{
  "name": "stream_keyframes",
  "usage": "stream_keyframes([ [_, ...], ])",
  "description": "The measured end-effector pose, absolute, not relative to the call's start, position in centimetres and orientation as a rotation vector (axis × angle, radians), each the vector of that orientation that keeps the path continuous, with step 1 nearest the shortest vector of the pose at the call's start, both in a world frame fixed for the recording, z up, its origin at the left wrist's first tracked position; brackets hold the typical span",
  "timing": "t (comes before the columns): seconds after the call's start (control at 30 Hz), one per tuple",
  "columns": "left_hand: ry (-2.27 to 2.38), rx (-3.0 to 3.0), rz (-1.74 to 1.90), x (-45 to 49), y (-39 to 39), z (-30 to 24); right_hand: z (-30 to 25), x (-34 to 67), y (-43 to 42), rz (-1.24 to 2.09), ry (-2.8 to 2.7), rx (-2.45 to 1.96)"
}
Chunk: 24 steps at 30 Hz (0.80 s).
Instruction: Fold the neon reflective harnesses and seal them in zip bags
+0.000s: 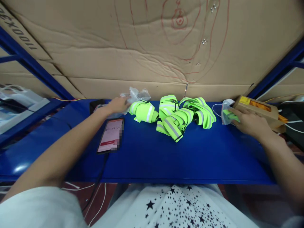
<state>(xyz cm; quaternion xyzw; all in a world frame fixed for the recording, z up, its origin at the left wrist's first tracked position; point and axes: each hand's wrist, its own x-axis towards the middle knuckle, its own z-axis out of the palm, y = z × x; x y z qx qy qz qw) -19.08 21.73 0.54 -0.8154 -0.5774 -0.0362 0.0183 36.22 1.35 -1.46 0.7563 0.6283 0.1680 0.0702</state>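
Observation:
My left hand (118, 105) is at the back left of the blue table, its fingers closed on a crumpled clear plastic bag (137, 95). To its right lies a rolled neon-green reflective strap (145, 111). More neon-green straps with grey reflective stripes (175, 118) are bundled in the middle, several of them with black edges or buckles. Over on the right, my right hand (249, 122) grips a small clear bag (225, 111) with a folded green strap (231, 116) showing inside. That hand is slightly blurred, beside a cardboard box.
A phone (110, 135) with a timer on its screen lies left of centre on the blue table (175, 164). The open cardboard box (257, 109) has orange contents. A cardboard panel (95, 47) with red rings stands behind, between blue posts. White cables trail at right and below.

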Motion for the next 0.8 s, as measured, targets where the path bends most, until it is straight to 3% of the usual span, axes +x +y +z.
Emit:
stream_keyframes([
  [0.23, -1.685, -2.411, -0.497, -18.1, 13.7, 4.9, 2.9, 30.0, -2.0, 1.334, 2.148, 2.345],
  [0.33, -1.422, -2.915, -0.913, -14.6, 7.5, 4.2, 4.0, 25.1, -3.2, 1.299, 2.68, 1.989],
  [0.43, -1.298, -3.6, -0.962, -11.9, 3.8, 2.6, 3.6, 19.6, -3.3, 1.074, 3.162, 1.479],
  [0.53, -1.095, -3.898, -1.058, -11.2, 3.3, 1.1, 2.4, 15.5, -2.6, 0.856, 3.359, 1.195],
  [0.63, -1.049, -3.964, -1.266, -12.0, 4.3, 0.1, 1.2, 13.4, -1.7, 0.752, 3.404, 1.168],
  [0.8, -1.13, -3.972, -0.976, -13.0, 5.2, -0.3, -0.4, 13.0, -1.3, 0.779, 3.433, 1.273],
])
